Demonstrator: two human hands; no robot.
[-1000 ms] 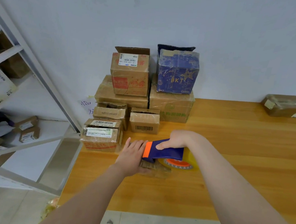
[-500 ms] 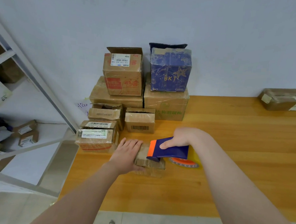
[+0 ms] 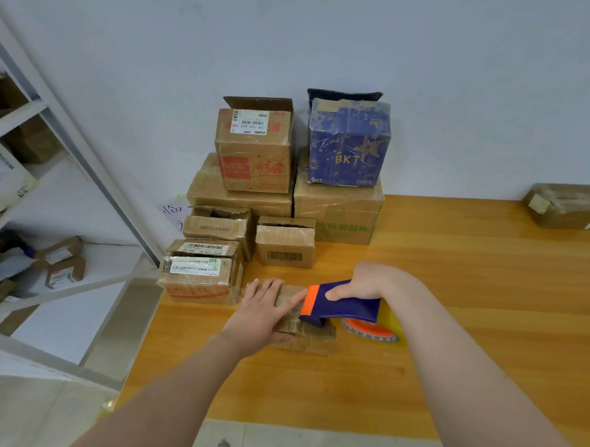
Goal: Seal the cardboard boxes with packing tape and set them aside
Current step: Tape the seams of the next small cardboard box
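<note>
A small brown cardboard box (image 3: 310,333) lies on the wooden table (image 3: 452,317) in front of me. My left hand (image 3: 263,310) lies flat on its top and left side, fingers straight, thumb under the near edge. My right hand (image 3: 360,283) grips a blue tape dispenser (image 3: 344,304) with an orange front end. The dispenser's front sits on the box top, and its roll of clear tape (image 3: 373,330) with an orange core hangs just right of the box.
A stack of taped cardboard boxes (image 3: 250,193) and a blue BKT box (image 3: 349,144) stand against the wall behind. Small labelled boxes (image 3: 198,276) sit at the table's left edge. Another flat parcel (image 3: 568,207) lies far right. A white shelf rack (image 3: 67,163) stands to the left.
The dispenser has slid to the right along the box top, uncovering more of the box. My left hand has stayed on the box's left part.
</note>
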